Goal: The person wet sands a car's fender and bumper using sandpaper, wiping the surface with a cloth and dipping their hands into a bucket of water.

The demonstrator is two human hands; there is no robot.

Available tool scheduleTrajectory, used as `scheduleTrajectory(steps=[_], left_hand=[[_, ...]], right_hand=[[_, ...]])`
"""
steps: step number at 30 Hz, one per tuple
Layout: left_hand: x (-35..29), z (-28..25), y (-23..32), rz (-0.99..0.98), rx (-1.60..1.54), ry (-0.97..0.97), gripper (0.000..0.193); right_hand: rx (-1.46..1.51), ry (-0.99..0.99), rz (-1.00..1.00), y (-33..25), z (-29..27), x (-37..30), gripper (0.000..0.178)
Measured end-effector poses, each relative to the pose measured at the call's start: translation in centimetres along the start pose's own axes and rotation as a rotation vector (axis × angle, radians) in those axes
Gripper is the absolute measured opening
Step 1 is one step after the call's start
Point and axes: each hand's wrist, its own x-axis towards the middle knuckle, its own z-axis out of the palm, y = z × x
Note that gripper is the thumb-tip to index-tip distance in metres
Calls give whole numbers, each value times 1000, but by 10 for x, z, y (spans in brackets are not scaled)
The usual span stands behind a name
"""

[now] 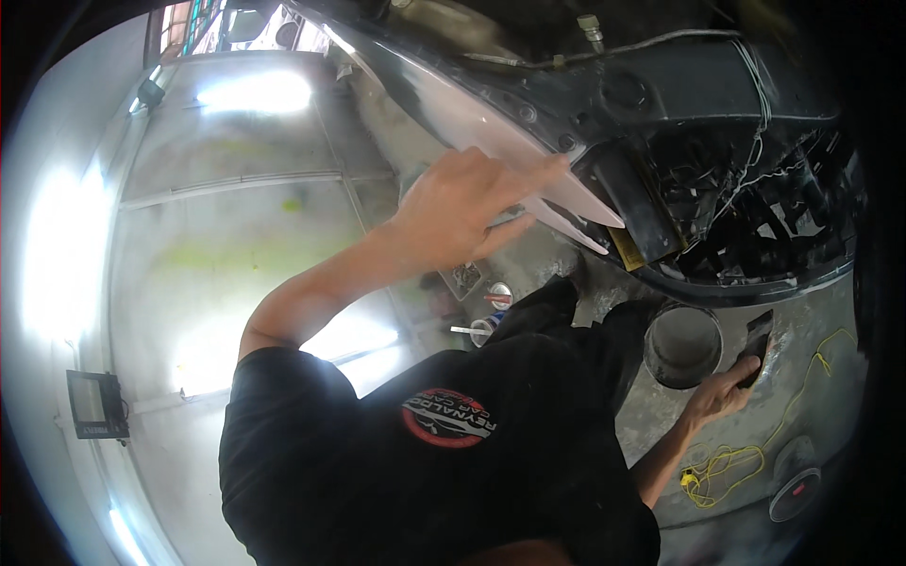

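My left hand rests on the pale pinkish, narrow pointed body panel of a vehicle. Its index finger stretches along the surface, the thumb stands apart below, and the other fingers are partly hidden. The panel ends in two slim tips beside a dark open bay. Low on the right, away from the vehicle, my right hand is closed round a dark, flat, rectangular piece of sandpaper. A round grey bucket stands just left of that hand.
A yellow cord lies coiled on the floor at the right, near a round container. Small cans and a tray sit below my left hand. Loose wires hang over the bay. A floodlight is on the left wall.
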Motion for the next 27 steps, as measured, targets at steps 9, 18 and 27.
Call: scheduleTrajectory(steps=[9, 18, 27], left_hand=[[-12, -25, -57, -125, 128, 78, 67], [-15, -45, -178, -166, 130, 539, 40], [34, 8, -273, 238, 134, 1149, 9]], right_hand=[[157, -172, -103, -68, 4, -12, 48], [4, -580, -696, -181, 83, -39, 51], [-355, -391, -887, -250, 168, -114, 45]])
